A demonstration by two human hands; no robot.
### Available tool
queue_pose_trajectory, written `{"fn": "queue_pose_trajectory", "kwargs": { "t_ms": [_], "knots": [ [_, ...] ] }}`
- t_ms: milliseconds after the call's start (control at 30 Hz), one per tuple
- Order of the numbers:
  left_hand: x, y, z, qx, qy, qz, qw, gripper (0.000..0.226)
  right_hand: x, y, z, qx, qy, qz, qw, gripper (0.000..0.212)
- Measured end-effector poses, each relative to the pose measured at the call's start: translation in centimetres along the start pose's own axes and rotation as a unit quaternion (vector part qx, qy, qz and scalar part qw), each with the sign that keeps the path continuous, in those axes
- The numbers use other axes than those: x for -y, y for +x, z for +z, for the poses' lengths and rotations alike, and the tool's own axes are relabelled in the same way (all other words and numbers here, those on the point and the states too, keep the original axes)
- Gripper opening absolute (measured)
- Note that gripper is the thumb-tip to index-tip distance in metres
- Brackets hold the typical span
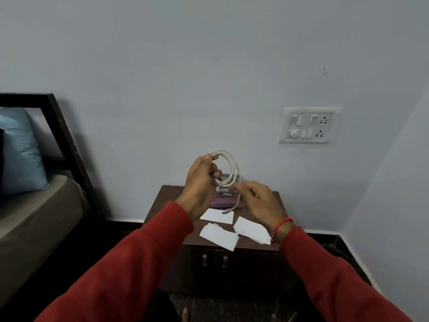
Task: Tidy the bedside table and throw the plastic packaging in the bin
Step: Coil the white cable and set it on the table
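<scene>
A dark wooden bedside table [167,205] stands against the wall. Above it my left hand [200,182] grips a coiled white cable [228,163], held upright as a loop. My right hand [257,201] is blurred beside the coil and pinches the cable's loose strand, whose plug end [227,211] dangles just over the tabletop. Behind the hands a purple packet [226,202] lies on the table, partly hidden. Three white paper pieces [220,237] lie on the front half of the tabletop.
A bed with a dark frame [65,140], brown mattress and blue pillow [19,152] stands to the left. A white switch and socket panel [307,125] is on the wall at the right. The table has two cabinet doors with metal handles [214,260].
</scene>
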State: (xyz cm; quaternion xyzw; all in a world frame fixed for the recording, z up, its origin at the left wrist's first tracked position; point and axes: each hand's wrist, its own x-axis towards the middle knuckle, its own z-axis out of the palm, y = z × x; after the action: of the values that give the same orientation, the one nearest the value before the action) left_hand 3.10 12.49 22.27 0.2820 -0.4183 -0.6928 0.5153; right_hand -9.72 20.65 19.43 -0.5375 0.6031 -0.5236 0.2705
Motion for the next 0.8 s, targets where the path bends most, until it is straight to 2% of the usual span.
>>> {"fn": "queue_pose_trajectory", "kwargs": {
  "t_ms": [67,100,167,233,333,400,467,533,667,800],
  "knots": [
    [-0.4,0.4,-0.2,-0.011,-0.077,-0.042,0.996,0.027,-0.4,-0.9,0.1,0.033,-0.086,-0.012,0.996,0.027],
    [-0.4,0.5,-0.4,-0.01,-0.109,-0.062,0.992,0.027,-0.6,-1.2,0.3,0.052,-0.065,-0.002,0.997,0.028],
    [-0.3,0.6,-0.6,-0.008,-0.142,-0.091,0.986,0.029,-0.6,-1.5,0.3,0.078,0.086,0.05,0.992,0.029],
    [-0.1,0.3,-0.8,-0.001,-0.159,-0.109,0.981,0.03,-0.3,-1.5,0.3,0.1,0.283,0.118,0.947,0.028],
    [0.0,-0.8,-0.8,0.052,-0.168,-0.13,0.976,0.04,0.9,-1.5,0.3,0.119,0.415,0.16,0.888,0.024],
    [0.2,-1.5,-0.8,0.096,-0.149,-0.134,0.975,0.047,1.1,-1.5,0.7,0.119,0.448,0.172,0.869,0.023],
    [0.6,-1.8,-1.0,0.117,-0.152,-0.124,0.974,0.042,1.2,-1.5,1.1,0.11,0.466,0.189,0.857,0.022],
    [0.9,-1.9,-1.3,0.127,-0.165,-0.104,0.973,0.035,1.0,-1.5,1.3,0.103,0.469,0.199,0.854,0.023],
    [1.3,-2.5,-1.2,0.171,-0.148,-0.056,0.972,0.046,0.6,-1.8,2.1,0.079,0.469,0.214,0.853,0.024],
    [1.8,-2.9,-1.2,0.193,-0.165,-0.025,0.967,0.049,0.7,-2.1,2.9,0.051,0.544,0.223,0.808,0.02]
  ]
}}
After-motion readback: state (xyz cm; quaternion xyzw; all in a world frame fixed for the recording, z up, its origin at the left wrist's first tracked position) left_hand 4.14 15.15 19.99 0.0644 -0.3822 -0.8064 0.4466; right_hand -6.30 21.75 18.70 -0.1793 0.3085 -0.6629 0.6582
